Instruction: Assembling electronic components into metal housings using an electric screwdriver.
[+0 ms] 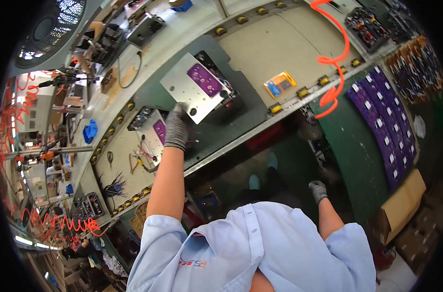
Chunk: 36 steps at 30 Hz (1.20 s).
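My left hand (176, 129), in a grey knit glove, reaches up over the bench. Its fingers close on the lower left edge of a metal panel assembly (181, 81), a silvery plate with a purple circuit board (204, 79) and dark parts beneath. Some of the fingers are hidden at the plate's edge. A second, similar unit (149, 127) lies just left of this hand, partly covered by it. My right hand (318, 191), also gloved, hangs low beside the green surface. Its fingers are curled, with nothing visible in them.
A dark green mat (253, 90) lies under the assembly on the roller-edged line. Beyond it sits a yellow-and-blue packet (280, 84). An orange coiled hose (342, 56) dangles at the right. Purple circuit boards (384, 124) cover the right-hand green table (350, 141). Pliers (134, 163) and wires lie left.
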Tool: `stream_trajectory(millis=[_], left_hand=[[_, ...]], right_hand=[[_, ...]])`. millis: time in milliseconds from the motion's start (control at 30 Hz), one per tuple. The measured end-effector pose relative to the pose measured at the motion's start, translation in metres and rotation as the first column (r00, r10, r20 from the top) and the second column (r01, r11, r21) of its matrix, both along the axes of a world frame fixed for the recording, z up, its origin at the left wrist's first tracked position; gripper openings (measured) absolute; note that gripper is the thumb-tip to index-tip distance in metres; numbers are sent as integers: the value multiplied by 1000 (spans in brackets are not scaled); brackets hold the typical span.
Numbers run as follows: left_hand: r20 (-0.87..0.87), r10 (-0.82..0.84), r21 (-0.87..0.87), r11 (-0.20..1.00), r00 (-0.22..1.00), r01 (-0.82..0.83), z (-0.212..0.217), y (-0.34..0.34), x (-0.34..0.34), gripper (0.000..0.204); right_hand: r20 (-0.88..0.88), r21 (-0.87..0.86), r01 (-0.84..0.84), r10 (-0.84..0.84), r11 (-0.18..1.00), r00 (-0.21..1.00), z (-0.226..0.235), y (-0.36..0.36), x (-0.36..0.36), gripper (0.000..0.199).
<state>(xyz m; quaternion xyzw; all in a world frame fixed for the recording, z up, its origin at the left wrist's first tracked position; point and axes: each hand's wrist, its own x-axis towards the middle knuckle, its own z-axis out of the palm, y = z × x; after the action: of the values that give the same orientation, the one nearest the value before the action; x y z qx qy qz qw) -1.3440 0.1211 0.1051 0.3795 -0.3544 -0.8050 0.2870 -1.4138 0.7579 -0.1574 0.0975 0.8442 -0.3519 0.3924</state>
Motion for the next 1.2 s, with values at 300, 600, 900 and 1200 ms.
stream_trajectory(millis=[300,600,900,1200], left_hand=[[445,-8,-759,527,896,382,6,123,65,35],[644,286,-696,-165,710,698,-105,146,91,63],[519,469,-682,-277,714,677,-179,159,81,50],[376,533,-808,-212,758,550,-214,151,91,41]], right_hand=[[-83,93,-16,24,996,996,64,-4,61,29],[-55,151,-18,27,988,998,-50,27,26,30],[-265,-67,68,-83,995,961,-297,76,-51,25],[-461,51,-74,89,996,883,-398,93,-144,12]])
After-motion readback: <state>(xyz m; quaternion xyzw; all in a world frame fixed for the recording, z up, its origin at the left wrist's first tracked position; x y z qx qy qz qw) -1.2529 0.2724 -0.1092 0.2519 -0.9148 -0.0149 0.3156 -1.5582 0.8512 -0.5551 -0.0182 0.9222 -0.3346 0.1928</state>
